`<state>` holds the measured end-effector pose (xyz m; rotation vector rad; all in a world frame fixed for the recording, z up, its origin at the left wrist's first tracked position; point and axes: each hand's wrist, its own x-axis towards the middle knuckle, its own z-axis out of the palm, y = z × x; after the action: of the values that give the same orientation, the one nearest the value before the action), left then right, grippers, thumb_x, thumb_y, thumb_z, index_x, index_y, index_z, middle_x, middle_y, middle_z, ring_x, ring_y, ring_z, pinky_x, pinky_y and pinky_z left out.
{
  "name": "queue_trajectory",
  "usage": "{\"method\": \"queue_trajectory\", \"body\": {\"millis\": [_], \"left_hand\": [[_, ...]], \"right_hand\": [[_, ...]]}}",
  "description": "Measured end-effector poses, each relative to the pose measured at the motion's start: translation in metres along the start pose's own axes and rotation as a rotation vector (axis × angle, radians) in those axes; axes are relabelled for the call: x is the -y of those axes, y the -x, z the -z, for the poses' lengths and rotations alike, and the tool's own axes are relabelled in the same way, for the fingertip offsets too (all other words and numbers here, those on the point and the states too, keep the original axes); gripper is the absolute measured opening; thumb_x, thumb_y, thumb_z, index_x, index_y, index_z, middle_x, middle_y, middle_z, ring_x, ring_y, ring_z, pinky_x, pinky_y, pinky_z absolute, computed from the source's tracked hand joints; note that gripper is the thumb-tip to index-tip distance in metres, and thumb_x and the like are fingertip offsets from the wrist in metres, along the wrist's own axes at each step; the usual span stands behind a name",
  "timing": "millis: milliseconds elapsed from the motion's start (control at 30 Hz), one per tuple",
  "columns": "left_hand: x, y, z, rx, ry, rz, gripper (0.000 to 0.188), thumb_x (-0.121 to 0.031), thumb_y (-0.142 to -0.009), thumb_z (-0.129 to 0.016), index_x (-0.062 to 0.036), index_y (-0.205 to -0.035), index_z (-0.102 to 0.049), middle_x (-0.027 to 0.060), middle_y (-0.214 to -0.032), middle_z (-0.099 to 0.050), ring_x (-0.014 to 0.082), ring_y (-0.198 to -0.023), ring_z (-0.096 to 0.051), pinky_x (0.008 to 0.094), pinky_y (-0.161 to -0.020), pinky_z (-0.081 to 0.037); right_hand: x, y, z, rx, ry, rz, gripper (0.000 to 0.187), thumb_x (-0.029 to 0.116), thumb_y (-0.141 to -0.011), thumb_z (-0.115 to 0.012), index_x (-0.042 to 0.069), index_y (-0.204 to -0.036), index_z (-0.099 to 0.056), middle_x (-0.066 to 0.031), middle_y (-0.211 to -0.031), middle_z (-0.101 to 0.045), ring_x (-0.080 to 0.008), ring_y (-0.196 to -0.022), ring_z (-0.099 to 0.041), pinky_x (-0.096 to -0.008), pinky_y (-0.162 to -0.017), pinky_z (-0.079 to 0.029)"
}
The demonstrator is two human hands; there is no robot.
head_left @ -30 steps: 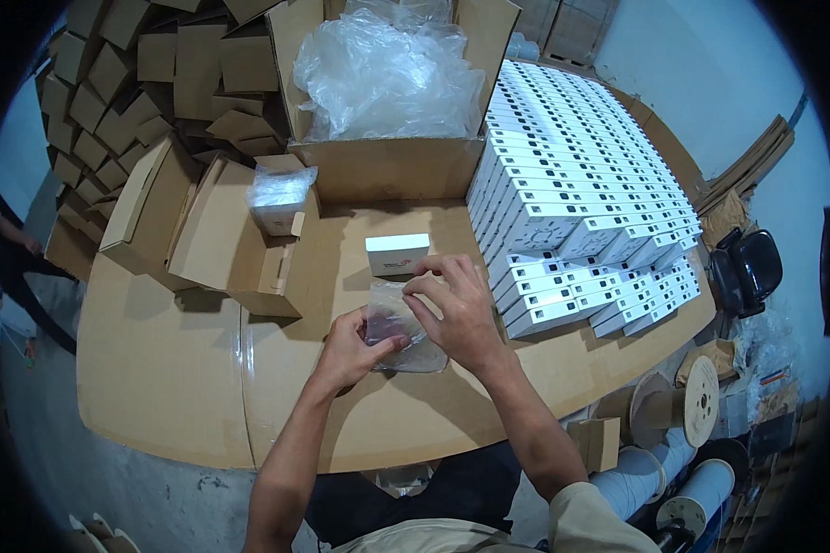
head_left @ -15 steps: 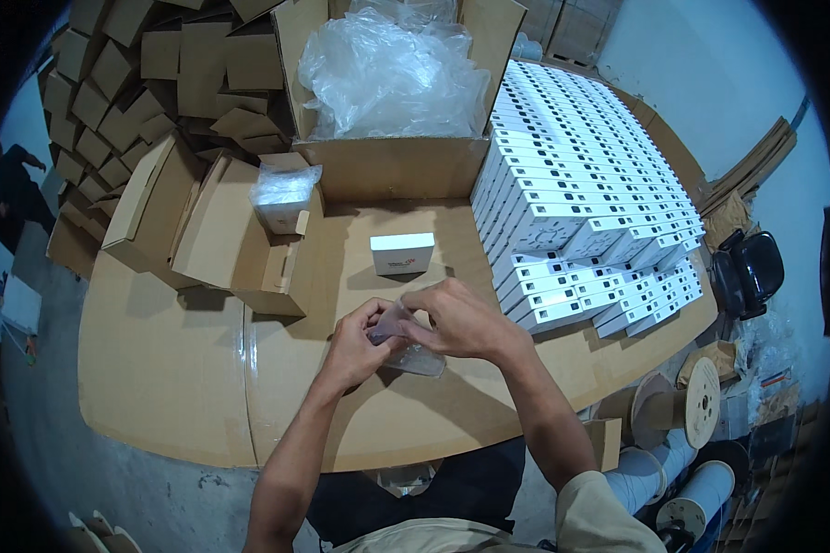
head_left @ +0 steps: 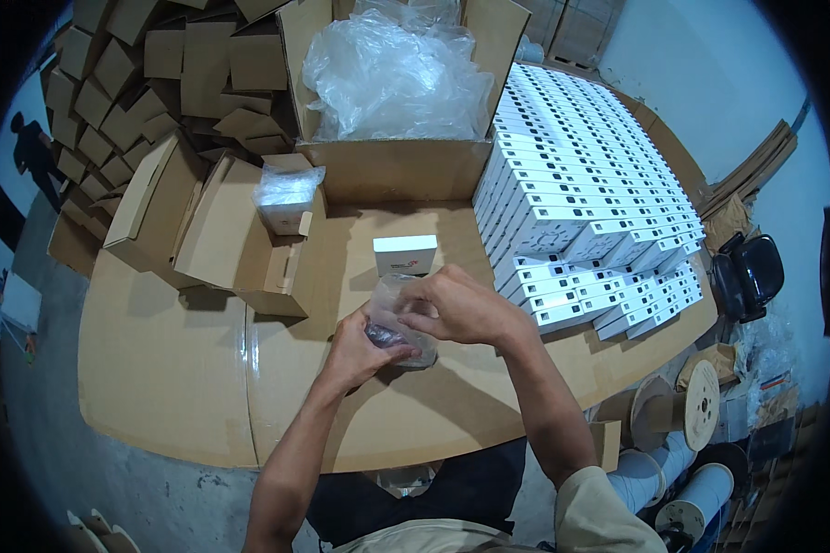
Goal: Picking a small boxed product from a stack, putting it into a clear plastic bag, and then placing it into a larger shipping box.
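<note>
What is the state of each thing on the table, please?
Clear plastic bag: creased, gripped by left hand, with right hand against it
Single white box: closed, upright
Stacked white boxes: closed, in rows
Large carton: open, full of crumpled plastic
Small carton: open, holding wrapped pack

Unreadable print on white box (head_left: 404,254), unreadable dark marks on stacked boxes (head_left: 588,189)

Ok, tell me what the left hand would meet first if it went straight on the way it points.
Beyond the plastic bag that the left hand holds, probably the small white box standing on the table; depth and height are hard to judge.
</note>
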<state>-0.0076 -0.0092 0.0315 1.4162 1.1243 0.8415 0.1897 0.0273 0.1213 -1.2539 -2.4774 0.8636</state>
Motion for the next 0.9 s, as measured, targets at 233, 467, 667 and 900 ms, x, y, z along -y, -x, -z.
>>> {"method": "queue_trajectory", "body": {"millis": [233,467,667,900], "left_hand": [[-0.002,-0.001,-0.001,0.012,0.049,-0.041,0.064,-0.013,-0.067,-0.095,-0.0033,-0.121,-0.064,0.0074,-0.105,-0.073,0.0151,-0.097,-0.068,0.0339,-0.088,-0.056],[0.008,-0.001,0.001,0.007,0.110,0.007,0.071,-0.014,-0.064,-0.096,-0.0045,-0.124,-0.059,0.0078,-0.107,-0.070,0.0170,-0.097,-0.068,0.0363,-0.086,-0.057],[0.005,0.000,0.001,0.040,-0.034,-0.101,0.076,-0.016,-0.062,-0.097,-0.0036,-0.127,-0.060,0.0103,-0.113,-0.071,0.0213,-0.104,-0.069,0.0366,-0.091,-0.056],[0.000,-0.002,0.009,0.199,0.100,-0.001,0.079,-0.013,-0.062,-0.096,-0.0015,-0.131,-0.060,0.0113,-0.115,-0.070,0.0227,-0.109,-0.067,0.0377,-0.096,-0.055]], "right_hand": [[0.002,0.001,0.003,0.015,0.019,0.058,0.028,0.018,-0.094,-0.066,0.001,-0.117,-0.070,-0.0250,-0.090,-0.073,-0.0395,-0.083,-0.071,-0.0452,-0.078,-0.056],[0.007,0.002,0.009,-0.003,-0.111,-0.037,0.028,0.022,-0.104,-0.055,0.003,-0.118,-0.070,-0.0185,-0.092,-0.075,-0.0271,-0.069,-0.073,-0.0400,-0.070,-0.058],[-0.007,-0.002,0.003,-0.059,-0.156,0.025,0.029,0.025,-0.104,-0.055,0.004,-0.116,-0.072,-0.0149,-0.089,-0.076,-0.0271,-0.065,-0.072,-0.0402,-0.068,-0.057],[-0.001,-0.006,0.001,0.026,-0.061,0.194,0.034,0.038,-0.098,-0.063,0.009,-0.112,-0.075,-0.0161,-0.090,-0.075,-0.0365,-0.082,-0.071,-0.0450,-0.076,-0.056]]}}
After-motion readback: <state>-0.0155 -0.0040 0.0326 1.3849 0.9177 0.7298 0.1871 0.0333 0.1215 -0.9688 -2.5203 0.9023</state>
